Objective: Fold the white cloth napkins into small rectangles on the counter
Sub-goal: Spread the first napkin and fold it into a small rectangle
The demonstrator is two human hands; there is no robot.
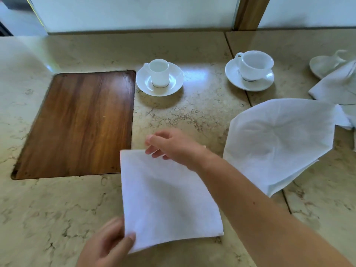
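Note:
A white cloth napkin [167, 197], folded to a rough square, lies flat on the marble counter [57, 209] in front of me. My left hand [107, 245] pinches its near left corner between thumb and fingers. My right hand [171, 145] is at the napkin's far edge, fingers loosely curled; whether they grip the cloth I cannot tell. A second white napkin [277, 139], loosely folded with its edges fanned apart, lies to the right. Another crumpled napkin [337, 85] sits at the far right.
A wooden board [81, 124] is set into the counter on the left. Two white cups on saucers stand behind: a small one [159, 74] and a wider one [254, 64]. A further saucer [323, 64] is partly under the far right napkin.

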